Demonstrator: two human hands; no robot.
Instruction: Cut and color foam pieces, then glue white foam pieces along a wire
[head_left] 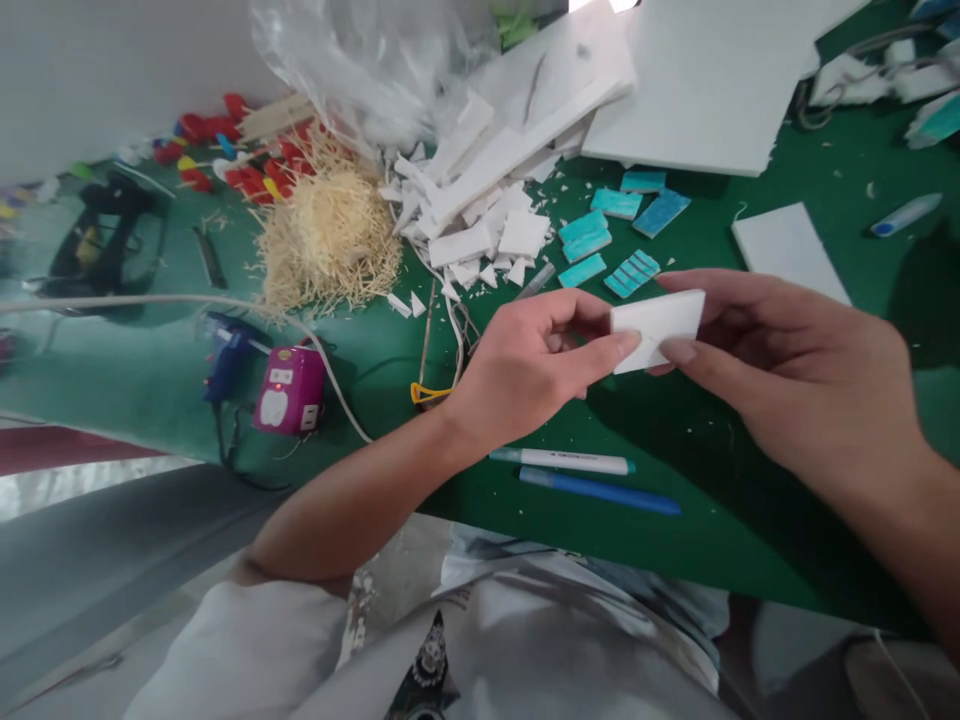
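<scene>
Between my two hands is a small white foam board piece (664, 322), held up above the green table (600, 560). My left hand (536, 365) pinches its left end between thumb and fingers. At its right end, my right hand (795, 360) grips it the same way, thumb on the near face. Several small foam pieces coloured turquoise (585, 237) lie just beyond, one of them a striped piece (632, 274). A white marker (570, 460) and a blue pen (600, 491) lie on the table nearer to me.
White foam scraps (487, 225) are heaped behind my left hand, beside a pile of thin wooden sticks (330, 230). Large foam sheets (682, 90) lie at the back. A blue glue gun (229, 355) and a magenta power socket cube (289, 390), with cords, are at left. Another pen (907, 214) lies far right.
</scene>
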